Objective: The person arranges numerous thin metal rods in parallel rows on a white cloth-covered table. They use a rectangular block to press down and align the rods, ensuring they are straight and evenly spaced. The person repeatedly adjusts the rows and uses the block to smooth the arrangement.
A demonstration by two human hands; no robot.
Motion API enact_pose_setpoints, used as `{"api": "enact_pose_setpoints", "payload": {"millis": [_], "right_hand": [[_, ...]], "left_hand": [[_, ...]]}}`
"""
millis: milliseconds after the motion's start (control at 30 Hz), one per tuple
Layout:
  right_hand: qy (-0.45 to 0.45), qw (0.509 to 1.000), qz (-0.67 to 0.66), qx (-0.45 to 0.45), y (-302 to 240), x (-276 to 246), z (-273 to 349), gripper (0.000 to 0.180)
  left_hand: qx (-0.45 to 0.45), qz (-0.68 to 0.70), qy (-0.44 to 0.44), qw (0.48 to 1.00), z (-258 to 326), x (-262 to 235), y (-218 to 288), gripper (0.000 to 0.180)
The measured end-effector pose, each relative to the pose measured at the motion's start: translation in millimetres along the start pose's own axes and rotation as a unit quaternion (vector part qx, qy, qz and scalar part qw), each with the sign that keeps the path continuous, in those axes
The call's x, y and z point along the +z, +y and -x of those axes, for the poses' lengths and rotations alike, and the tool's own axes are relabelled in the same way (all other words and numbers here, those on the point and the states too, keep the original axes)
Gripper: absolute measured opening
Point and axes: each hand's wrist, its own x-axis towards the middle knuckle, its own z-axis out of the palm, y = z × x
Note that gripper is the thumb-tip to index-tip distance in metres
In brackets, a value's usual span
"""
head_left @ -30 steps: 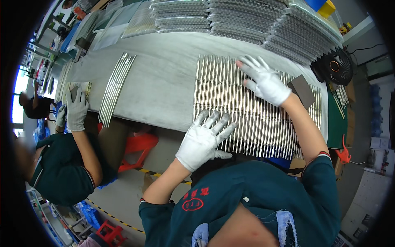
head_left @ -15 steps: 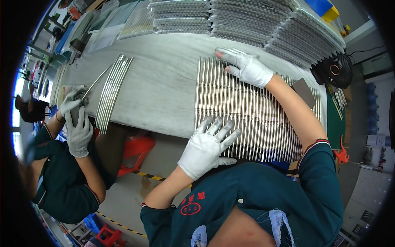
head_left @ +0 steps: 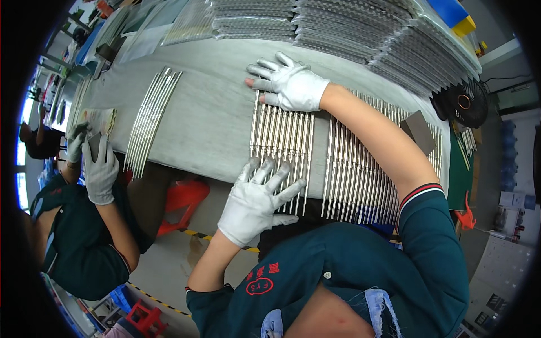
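Observation:
Both my hands wear white gloves and lie flat on a row of thin silvery metal rods (head_left: pixel 284 132). My left hand (head_left: pixel 248 197), fingers spread, rests over the near ends of these rods. Across their far ends lies my right hand (head_left: pixel 293 84), fingers stretched out; bare fingertips poke from its glove. A gap of grey table separates this bunch from a wider row of similar rods (head_left: pixel 352 163) on the right. My right forearm passes over that wider row. A dark grey flat block (head_left: pixel 418 132) sits on the rods beside the forearm.
Stacked clear plastic trays (head_left: pixel 349 28) line the far edge of the grey-covered table (head_left: pixel 208 107). A black fan (head_left: pixel 461 102) stands at the right. On the left, another gloved person (head_left: pixel 101 174) holds a dark block near a separate bunch of rods (head_left: pixel 152 121). Behind is a red stool (head_left: pixel 183 203).
Both hands have moved left, and a bunch of rods has slid left with them. A gap has opened between it and the remaining row. The person on the left has lowered their hands from a rod.

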Motion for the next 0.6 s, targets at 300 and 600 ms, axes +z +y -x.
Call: {"api": "enact_pose_setpoints", "payload": {"millis": [300, 600], "right_hand": [[-0.015, 1.0, 0.009, -0.009, 0, -7, 7, 0.061], [0.005, 1.0, 0.02, -0.014, 14, -8, 38, 0.06]], "left_hand": [[0.035, 0.015, -0.003, 0.999, -4, 11, 12, 0.071], [0.074, 0.027, -0.017, 0.997, -15, 18, 25, 0.068]]}}
